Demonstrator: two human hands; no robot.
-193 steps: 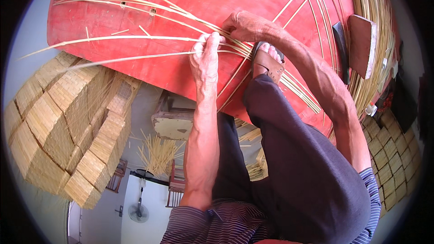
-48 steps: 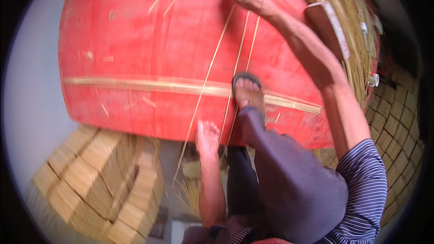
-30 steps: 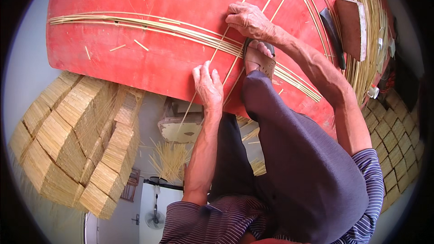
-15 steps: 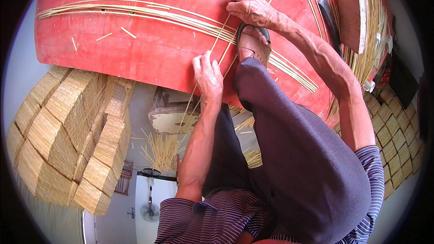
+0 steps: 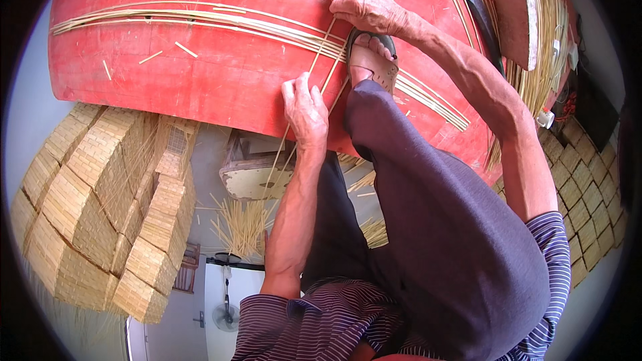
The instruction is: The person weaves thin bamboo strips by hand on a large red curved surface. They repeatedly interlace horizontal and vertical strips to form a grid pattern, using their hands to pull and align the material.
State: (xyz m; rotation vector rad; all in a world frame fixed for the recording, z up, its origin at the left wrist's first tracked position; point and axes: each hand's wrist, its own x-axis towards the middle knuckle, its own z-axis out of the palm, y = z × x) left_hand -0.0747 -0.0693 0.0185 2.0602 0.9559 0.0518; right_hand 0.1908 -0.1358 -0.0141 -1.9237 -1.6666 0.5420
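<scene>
Long pale bamboo strips lie on a red board point(image 5: 221, 87). A flat band of strips point(image 5: 261, 27) runs from the far left towards the right, and my sandalled foot point(image 5: 372, 60) presses down on it. A few other strips point(image 5: 326, 84) cross this band at a slant. My left hand point(image 5: 307, 112) is closed at the board's near edge, fingertips pinching a slanting bamboo strip whose tail hangs below the board. Beyond the band, my right hand point(image 5: 366, 7) has its fingers curled down over the same slanting strip, just past my toes.
A wooden block point(image 5: 515, 23) and a dark flat blade-like piece point(image 5: 484, 30) lie at the right beside a thick bundle of long strips point(image 5: 545, 47). Stacks of woven bamboo pieces point(image 5: 100, 194) stand at the left. Below the board are a stool point(image 5: 257, 180) and bunched short strips point(image 5: 242, 224).
The whole view has shifted slightly. Both hands keep nearly the same places and grips on the slanting strip, and my foot stays on the band.
</scene>
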